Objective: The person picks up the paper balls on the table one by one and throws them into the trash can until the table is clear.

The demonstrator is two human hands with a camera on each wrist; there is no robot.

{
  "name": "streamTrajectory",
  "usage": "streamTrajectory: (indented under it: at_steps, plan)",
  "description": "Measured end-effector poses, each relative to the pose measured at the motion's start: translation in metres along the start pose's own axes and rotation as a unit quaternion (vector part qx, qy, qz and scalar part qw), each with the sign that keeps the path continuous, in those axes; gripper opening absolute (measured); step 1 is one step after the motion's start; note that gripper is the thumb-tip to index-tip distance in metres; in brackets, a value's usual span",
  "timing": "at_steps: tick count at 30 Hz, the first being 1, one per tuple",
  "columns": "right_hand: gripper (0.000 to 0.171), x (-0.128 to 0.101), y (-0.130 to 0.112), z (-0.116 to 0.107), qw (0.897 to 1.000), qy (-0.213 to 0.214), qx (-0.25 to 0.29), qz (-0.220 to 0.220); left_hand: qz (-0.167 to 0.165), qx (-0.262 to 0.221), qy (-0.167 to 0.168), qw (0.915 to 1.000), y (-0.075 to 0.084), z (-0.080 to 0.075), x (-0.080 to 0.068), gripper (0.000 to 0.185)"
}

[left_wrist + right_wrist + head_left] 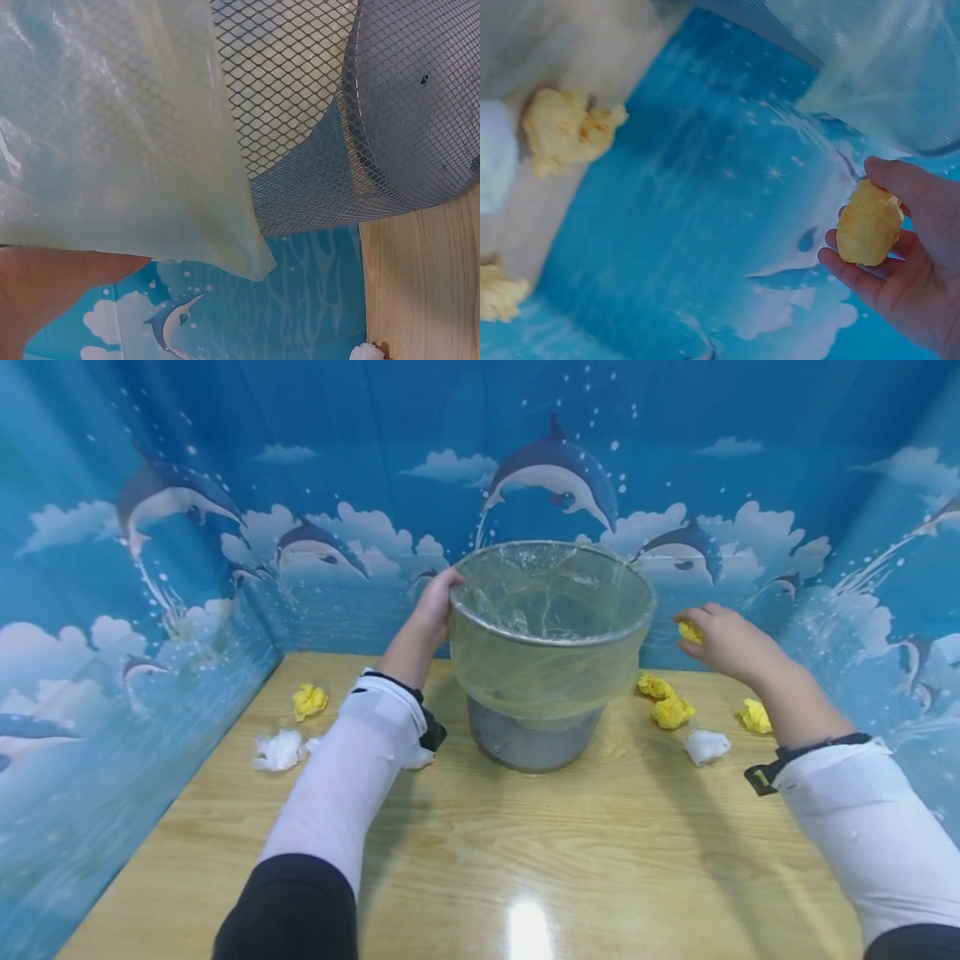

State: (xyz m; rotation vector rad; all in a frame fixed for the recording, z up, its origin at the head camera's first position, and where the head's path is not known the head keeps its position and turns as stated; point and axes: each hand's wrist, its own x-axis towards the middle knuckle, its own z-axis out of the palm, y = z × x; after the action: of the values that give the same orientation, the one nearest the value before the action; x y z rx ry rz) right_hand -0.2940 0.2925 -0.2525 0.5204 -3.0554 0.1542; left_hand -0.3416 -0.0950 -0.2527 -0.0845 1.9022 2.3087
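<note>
Yellow crumpled paper forms a small oblong ball (870,223) in the grasp of the right hand (727,639), pinched between thumb and curled fingers. Hand and ball are raised above the table, to the right of a round grey metal-mesh bin (536,745) and apart from its rim. A translucent pale-yellow plastic liner (547,681) lines the bin and folds down over the outside of its upper part. The left hand (437,600) grips the bin's rim on the left side; the liner hides some of its fingers in the left wrist view. The bin stands upright, its base on a light wood-grain table (540,852).

Right of the bin lie two yellow paper wads (672,712) side by side, a crumpled white wad (707,747) near them, and another yellow wad (755,717) beside the right forearm. Left of the bin are a single yellow crumpled ball (309,702) and white crumpled paper (279,752), partly hidden by the left sleeve (352,777). Behind hangs a blue dolphin-printed curtain (375,427).
</note>
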Motion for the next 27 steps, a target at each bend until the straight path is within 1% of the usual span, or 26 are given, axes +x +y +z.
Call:
streamTrajectory:
  at_steps: [4, 11, 16, 24, 27]
  plan:
    - [0.047, 0.005, -0.003, -0.020, 1.000, 0.006, -0.002, 0.015, 0.004, -0.002, -0.005, 1.0000, -0.001, 0.002, 0.001, 0.057]
    - [0.049, 0.016, -0.013, -0.050, 1.000, 0.025, -0.008, 0.015, 0.007, -0.007, 0.000, 1.0000, -0.001, 0.001, 0.001, 0.057]
    - [0.050, 0.023, -0.025, -0.068, 0.999, 0.044, -0.001, 0.015, 0.008, -0.006, -0.006, 0.9999, -0.001, -0.001, 0.000, 0.057]
    - [0.049, 0.036, -0.044, -0.086, 0.998, 0.062, 0.005, -0.010, -0.002, -0.006, -0.005, 1.0000, 0.001, -0.001, 0.001, 0.052]
    - [0.050, 0.040, -0.053, -0.089, 0.998, 0.065, 0.013, -0.014, -0.007, -0.009, -0.006, 0.9999, 0.000, 0.000, 0.001, 0.051]
